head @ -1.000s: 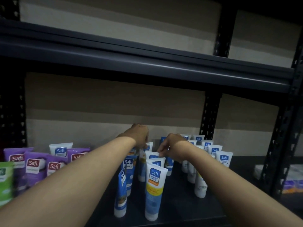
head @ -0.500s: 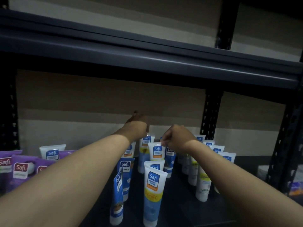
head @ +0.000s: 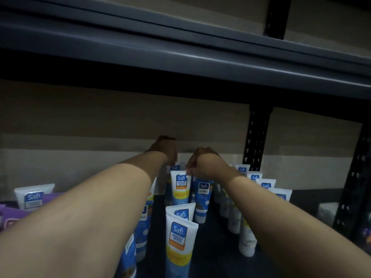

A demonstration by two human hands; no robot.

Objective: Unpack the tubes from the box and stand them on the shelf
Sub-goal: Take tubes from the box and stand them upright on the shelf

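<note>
right hand (head: 204, 164) pinches crimped top of tube (head: 180, 189), upright at frame centre over shelf (head: 216, 253); base hidden. left hand (head: 165, 150) reaches behind it, grip cannot be told. tube judged light, soft-walled, tippy: hold by stiff crimp.

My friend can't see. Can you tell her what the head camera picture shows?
A person's right hand pinches the top of a standing white tube deep in a dark metal shelf, while the left hand reaches farther back, fingers hidden. More white and blue tubes stand in rows around them, with purple tubes at the left.
</note>
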